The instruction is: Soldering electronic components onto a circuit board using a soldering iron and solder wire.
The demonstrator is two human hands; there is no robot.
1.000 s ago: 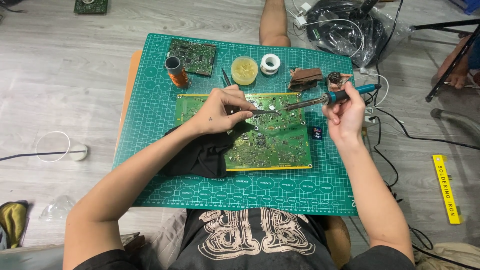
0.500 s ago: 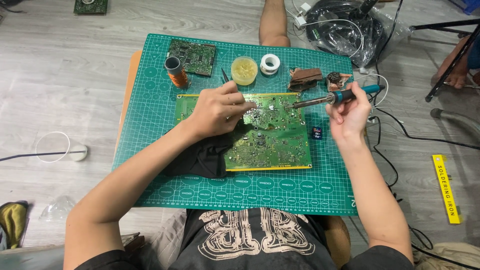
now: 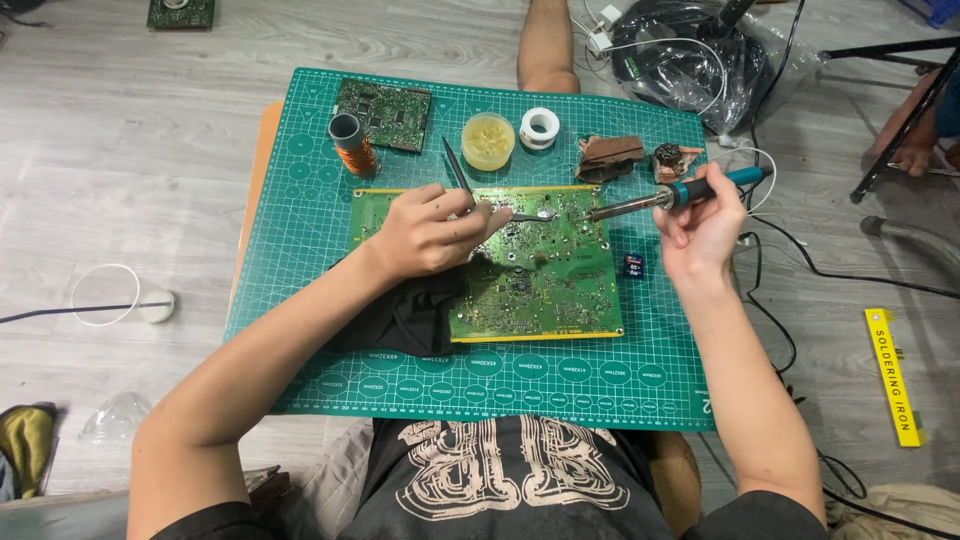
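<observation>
Head view. Yellow strip label (image 3: 890, 376): long, narrow, flat on the floor right of the green cutting mat (image 3: 300, 260). Small dark card (image 3: 634, 266): on the mat just beside the large circuit board (image 3: 540, 280).

Left hand (image 3: 425, 232): closed on tweezers (image 3: 520, 213), tips over the board's upper middle; forearm angled in from lower left.

Right hand (image 3: 700, 225): closed on a blue-handled soldering iron (image 3: 660, 199), tip at the board's upper right edge; forearm rising from lower right.
</observation>
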